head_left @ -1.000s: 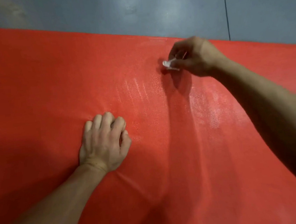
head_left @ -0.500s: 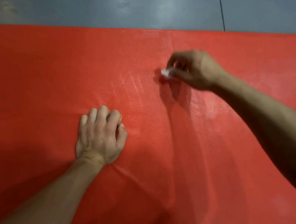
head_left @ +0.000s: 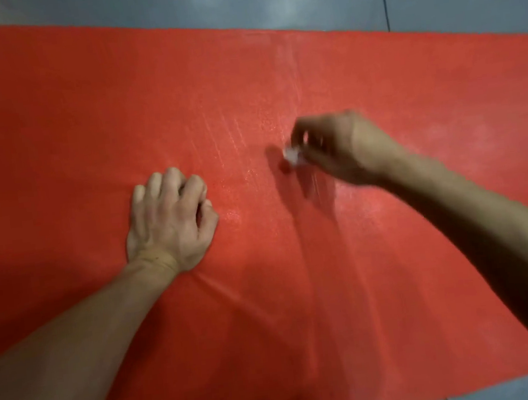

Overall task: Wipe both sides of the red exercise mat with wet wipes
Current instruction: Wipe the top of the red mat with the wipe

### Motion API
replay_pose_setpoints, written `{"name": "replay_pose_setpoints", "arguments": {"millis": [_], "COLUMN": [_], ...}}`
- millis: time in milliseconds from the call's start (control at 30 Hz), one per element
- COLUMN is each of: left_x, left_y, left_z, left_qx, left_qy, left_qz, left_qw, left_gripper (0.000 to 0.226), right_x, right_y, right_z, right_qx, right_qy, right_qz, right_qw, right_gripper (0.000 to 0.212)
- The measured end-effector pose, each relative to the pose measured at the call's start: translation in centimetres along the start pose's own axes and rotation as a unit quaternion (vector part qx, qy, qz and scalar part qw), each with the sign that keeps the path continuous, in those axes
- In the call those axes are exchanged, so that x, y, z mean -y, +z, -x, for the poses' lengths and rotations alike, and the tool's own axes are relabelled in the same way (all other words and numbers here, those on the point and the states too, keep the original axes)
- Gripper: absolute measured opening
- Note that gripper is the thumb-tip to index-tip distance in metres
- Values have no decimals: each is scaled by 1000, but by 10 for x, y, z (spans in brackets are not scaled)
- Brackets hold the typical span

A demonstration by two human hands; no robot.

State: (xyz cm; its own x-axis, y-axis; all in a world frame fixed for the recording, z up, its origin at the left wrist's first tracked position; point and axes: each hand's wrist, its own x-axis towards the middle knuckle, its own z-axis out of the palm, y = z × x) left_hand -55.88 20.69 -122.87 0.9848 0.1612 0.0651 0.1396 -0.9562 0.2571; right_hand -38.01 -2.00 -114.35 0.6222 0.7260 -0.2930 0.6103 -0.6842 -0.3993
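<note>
Flat red textured foam exercise mat [head_left: 392, 251] lies spread over a grey smooth floor [head_left: 267, 0], filling most of the view. Left hand [head_left: 170, 222] rests on the mat, fingers curled under into a loose fist, knuckles up, thumb tucked against the index finger; nothing seen held in it. Right hand [head_left: 332, 150] is motion-blurred, fingers bunched together and pinching a small crumpled white wet wipe [head_left: 293, 156] at the fingertips. The wipe sits at the tip end of the right fingers, on or just above the mat surface; contact cannot be told through the blur. Dark shadow of the hand falls on the mat just beside the wipe, on the side toward the left fist. Pale shiny wet streaks [head_left: 227, 145] run across the mat between the two hands and beyond the right fingertips toward the far mat edge. A shallow crease [head_left: 234, 297] runs in the mat from the left wrist toward the near edge.
</note>
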Motion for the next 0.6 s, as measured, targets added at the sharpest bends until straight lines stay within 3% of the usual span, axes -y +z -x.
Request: {"name": "replay_pose_setpoints", "arguments": {"millis": [67, 233, 400, 467, 600], "left_x": [0, -1, -1, -1, -1], "left_y": [1, 1, 1, 1, 0], "left_z": [0, 0, 1, 1, 2], "left_qx": [-5, -7, -6, -4, -12], "left_qy": [3, 3, 4, 4, 5], "left_qz": [-1, 2, -1, -5, -4], "left_qw": [1000, 1000, 1000, 1000, 1000], "left_gripper": [19, 21, 21, 21, 21], "right_x": [-9, -15, 23, 28, 5], "right_y": [-6, 20, 52, 48, 32], "right_z": [-34, -29, 98, 110, 43], "right_qx": [-59, -49, 58, 78, -33], "right_qy": [15, 1, -46, -50, -32], "right_qz": [37, 49, -20, -17, 48], "right_qw": [997, 998, 997, 996, 998], "right_gripper": [23, 18, 13, 16, 28]}}
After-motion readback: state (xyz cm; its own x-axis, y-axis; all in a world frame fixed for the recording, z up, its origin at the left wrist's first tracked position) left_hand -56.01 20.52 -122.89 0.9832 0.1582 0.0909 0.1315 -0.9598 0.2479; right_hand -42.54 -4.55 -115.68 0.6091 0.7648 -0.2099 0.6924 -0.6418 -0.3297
